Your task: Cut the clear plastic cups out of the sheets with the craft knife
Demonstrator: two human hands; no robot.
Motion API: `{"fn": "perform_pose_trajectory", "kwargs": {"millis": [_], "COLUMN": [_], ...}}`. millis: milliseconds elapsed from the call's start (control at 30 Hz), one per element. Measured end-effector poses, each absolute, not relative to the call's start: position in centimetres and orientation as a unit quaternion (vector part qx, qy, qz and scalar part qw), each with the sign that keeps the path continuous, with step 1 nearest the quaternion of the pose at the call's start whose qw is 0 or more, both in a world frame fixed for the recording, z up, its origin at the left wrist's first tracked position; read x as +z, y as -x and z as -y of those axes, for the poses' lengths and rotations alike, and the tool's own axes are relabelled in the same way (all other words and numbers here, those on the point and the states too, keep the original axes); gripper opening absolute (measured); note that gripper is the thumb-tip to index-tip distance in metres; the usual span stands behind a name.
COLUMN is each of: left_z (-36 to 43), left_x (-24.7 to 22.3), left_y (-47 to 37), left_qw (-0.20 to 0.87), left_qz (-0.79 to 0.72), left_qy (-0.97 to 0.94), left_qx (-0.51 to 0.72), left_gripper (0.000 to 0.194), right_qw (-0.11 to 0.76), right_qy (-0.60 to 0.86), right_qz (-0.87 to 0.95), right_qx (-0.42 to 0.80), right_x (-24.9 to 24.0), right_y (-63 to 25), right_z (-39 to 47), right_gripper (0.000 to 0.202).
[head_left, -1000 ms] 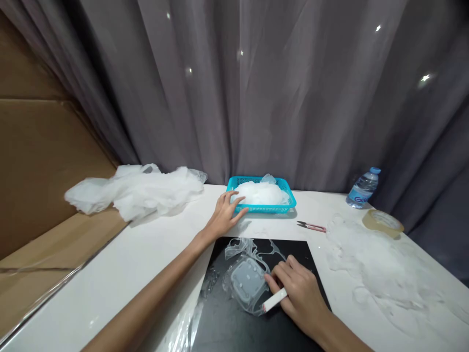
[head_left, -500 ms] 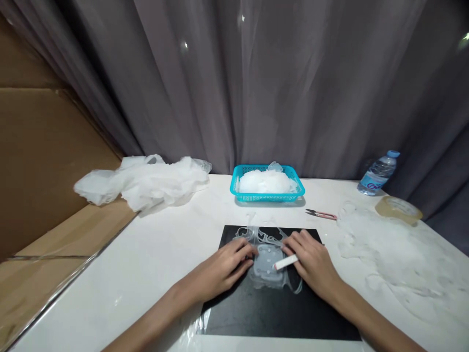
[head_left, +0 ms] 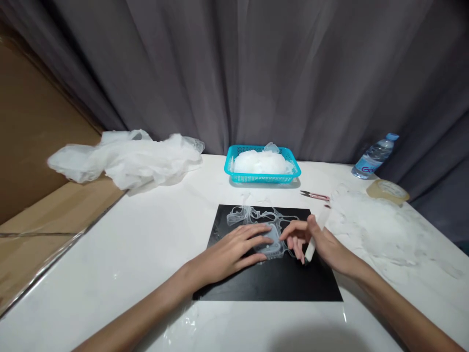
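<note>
A translucent, rounded-square plastic piece point(head_left: 271, 243) lies on a black mat point(head_left: 267, 287), with thin, curly clear strips point(head_left: 252, 214) around it and behind it. My left hand point(head_left: 240, 247) rests flat over the left part of the piece, fingers spread, hiding much of it. At the right side, my right hand point(head_left: 315, 239) holds a slim white pen-like tool point(head_left: 310, 248) between thumb and fingers. One end of the tool is reddish and points up; the lower end looks dark. The index fingertip of that hand is at the piece's right edge.
Behind the mat stands a turquoise basket point(head_left: 263, 178) of white translucent material. Pink-handled thread snips point(head_left: 315, 196), a tape roll point(head_left: 387, 191), a water bottle point(head_left: 375, 156) and a clear plastic heap point(head_left: 381, 230) are at right. White bags point(head_left: 135, 159) and cardboard point(head_left: 54, 208) are at left.
My left hand has slid from beside the piece onto it and flattened. My right hand has rolled over, swinging the tool steeply upward. The view has tilted down.
</note>
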State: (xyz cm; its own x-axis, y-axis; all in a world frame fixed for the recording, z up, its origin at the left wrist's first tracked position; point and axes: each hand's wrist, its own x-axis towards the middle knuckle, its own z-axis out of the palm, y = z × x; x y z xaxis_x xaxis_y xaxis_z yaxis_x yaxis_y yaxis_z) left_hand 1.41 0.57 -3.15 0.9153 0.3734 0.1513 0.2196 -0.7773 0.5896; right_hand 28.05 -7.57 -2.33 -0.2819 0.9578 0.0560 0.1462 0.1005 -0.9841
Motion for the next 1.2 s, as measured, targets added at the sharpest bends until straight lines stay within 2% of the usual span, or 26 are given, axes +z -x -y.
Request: {"fn": "perform_pose_trajectory", "kwargs": {"millis": [133,233,300,467,567,733,933,1200], "left_z": [-1.4,-1.7,-1.7,-1.3,-1.2,-1.0,-0.8,-0.7], "left_x": [-3.4,-3.5,-3.6,-3.8,-3.6,-3.3,-3.4,-3.2], "left_y": [-1.0,-0.8,-0.7,-0.6,-0.6,-0.7,-0.8,-0.9], "left_qw": [0.321,0.329,0.324,0.288,0.283,0.317,0.313,0.295], "left_qz": [-0.163,-0.156,-0.152,-0.151,-0.151,-0.168,-0.148,-0.141], "left_qy": [-0.925,-0.922,-0.923,-0.937,-0.939,-0.924,-0.927,-0.936], "left_qx": [0.118,0.129,0.144,0.13,0.127,0.131,0.142,0.135], "left_gripper": [0.032,0.031,0.03,0.026,0.029,0.028,0.031,0.031], "right_qw": [0.41,0.403,0.407,0.372,0.364,0.356,0.36,0.338], "right_qy": [0.433,0.445,0.444,0.443,0.442,0.458,0.448,0.438], "right_qz": [0.64,0.608,0.599,0.702,0.716,0.749,0.735,0.756], "right_qx": [0.485,0.519,0.528,0.415,0.399,0.32,0.358,0.35], "right_x": [-3.5,-3.6,-3.2,-2.5,-2.9,-3.7,-4.3,-4.7], "right_y": [-27.4,-26.6,-26.0,-25.5,-25.7,-25.8,-25.6,-25.9], "right_z": [7.8,8.0,8.0,7.5,7.5,7.9,7.9,7.9], "right_gripper": [0.09,0.093,0.08,0.026,0.012,0.007,0.005,0.006]}}
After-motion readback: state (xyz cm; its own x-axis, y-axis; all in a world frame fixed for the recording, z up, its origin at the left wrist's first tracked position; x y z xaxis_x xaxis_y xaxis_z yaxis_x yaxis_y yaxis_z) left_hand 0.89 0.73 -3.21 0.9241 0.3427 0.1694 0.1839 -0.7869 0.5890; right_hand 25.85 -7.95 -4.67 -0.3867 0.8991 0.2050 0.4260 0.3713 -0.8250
